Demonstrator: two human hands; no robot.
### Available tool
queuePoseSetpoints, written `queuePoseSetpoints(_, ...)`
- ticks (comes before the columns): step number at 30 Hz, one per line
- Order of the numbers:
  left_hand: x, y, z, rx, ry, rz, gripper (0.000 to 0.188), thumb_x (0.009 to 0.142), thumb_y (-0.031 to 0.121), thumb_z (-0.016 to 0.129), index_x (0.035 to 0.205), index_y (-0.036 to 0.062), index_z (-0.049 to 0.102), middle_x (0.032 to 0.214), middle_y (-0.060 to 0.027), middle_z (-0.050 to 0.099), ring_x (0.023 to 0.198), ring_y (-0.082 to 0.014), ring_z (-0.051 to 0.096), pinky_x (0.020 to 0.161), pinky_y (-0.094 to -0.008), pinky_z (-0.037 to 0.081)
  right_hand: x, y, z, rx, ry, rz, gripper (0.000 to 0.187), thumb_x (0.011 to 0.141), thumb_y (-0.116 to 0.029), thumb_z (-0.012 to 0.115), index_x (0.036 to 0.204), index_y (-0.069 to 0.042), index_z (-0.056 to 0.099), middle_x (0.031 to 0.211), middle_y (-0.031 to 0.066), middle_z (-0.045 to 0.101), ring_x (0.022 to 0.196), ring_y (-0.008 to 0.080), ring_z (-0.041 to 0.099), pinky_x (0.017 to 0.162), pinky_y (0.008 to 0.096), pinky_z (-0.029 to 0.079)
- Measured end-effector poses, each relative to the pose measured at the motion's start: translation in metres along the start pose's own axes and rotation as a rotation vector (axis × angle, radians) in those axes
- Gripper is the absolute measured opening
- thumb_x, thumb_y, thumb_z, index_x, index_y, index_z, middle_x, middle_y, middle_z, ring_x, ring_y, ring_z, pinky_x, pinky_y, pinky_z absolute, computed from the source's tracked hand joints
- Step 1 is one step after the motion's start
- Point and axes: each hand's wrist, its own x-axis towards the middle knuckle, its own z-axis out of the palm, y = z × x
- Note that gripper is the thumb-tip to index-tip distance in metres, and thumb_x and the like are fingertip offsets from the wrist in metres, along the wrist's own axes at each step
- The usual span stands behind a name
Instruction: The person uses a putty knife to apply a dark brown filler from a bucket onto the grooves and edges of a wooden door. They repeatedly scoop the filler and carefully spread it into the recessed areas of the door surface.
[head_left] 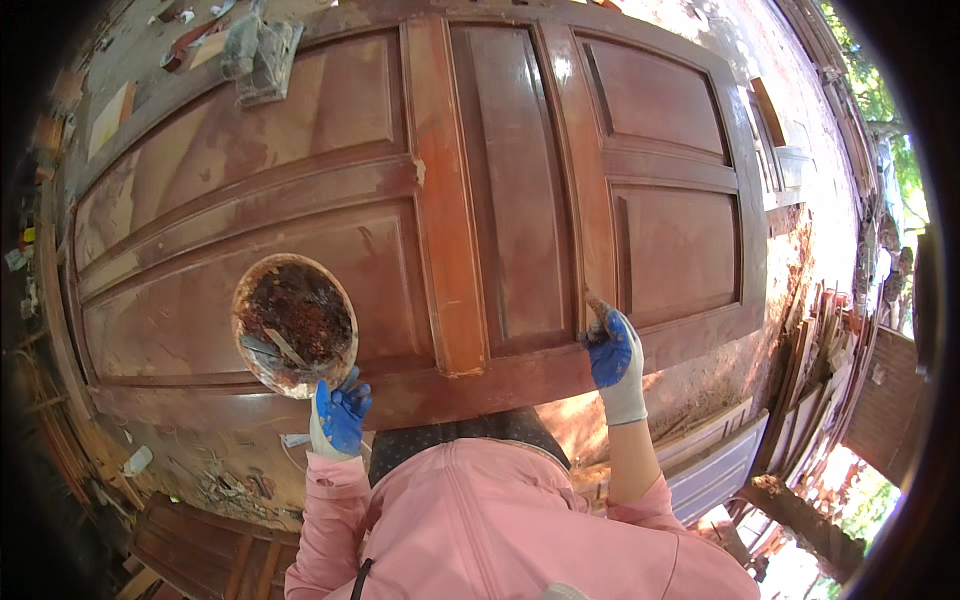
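A large brown panelled wooden door [455, 250] lies flat in front of me, with dull smeared patches on its left panels. My left hand [340, 415], in a white glove with a blue palm, is closed at the near rim of a round bowl [349, 375]. Dark reddish-brown paste [300, 305] coats the inside of the bowl, and a thin light stick [287, 347] and a grey flat piece rest in it. My right hand [614, 362], gloved the same way, pinches a small flat brown-smeared tool [597, 303] over the door's lower right frame; its exact kind is unclear.
On the door's far left edge sits a dusty sanding machine [262, 55]. Wooden boards [800, 370] lean along the right side. A blue-grey panel [712, 465] lies at the near right, and another brown wooden piece [205, 545] at the near left.
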Motion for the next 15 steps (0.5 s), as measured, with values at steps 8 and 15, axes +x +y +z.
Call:
queuePoseSetpoints(8, 0.029, -0.001, 0.001, -0.311, -0.192, -0.002, 0.031, 0.103, 0.023, 0.059, 0.129, 0.0057, 0.064, 0.121, -0.0141, 0.073, 0.107, -0.0315, 0.072, 0.088, -0.044, 0.063, -0.029, 0.012, 0.025, 0.146, -0.123, 0.033, 0.034, 0.105, -0.024, 0.059, 0.129, -0.001, 0.065, 0.091, 0.0028, 0.065, 0.082, 0.013, 0.062, 0.079, 0.0331, 0.056)
queuePoseSetpoints(15, 0.036, 0.005, -0.007, -0.319, -0.219, 0.024, 0.028, 0.097, 0.01, 0.062, 0.124, 0.0036, 0.065, 0.118, -0.0138, 0.073, 0.102, -0.0286, 0.073, 0.083, -0.0399, 0.064, -0.08, 0.032, 0.057, 0.048, -0.056, 0.066, 0.037, 0.105, -0.024, 0.057, 0.133, 0.0, 0.062, 0.091, 0.003, 0.063, 0.08, 0.0147, 0.059, 0.078, 0.0336, 0.055)
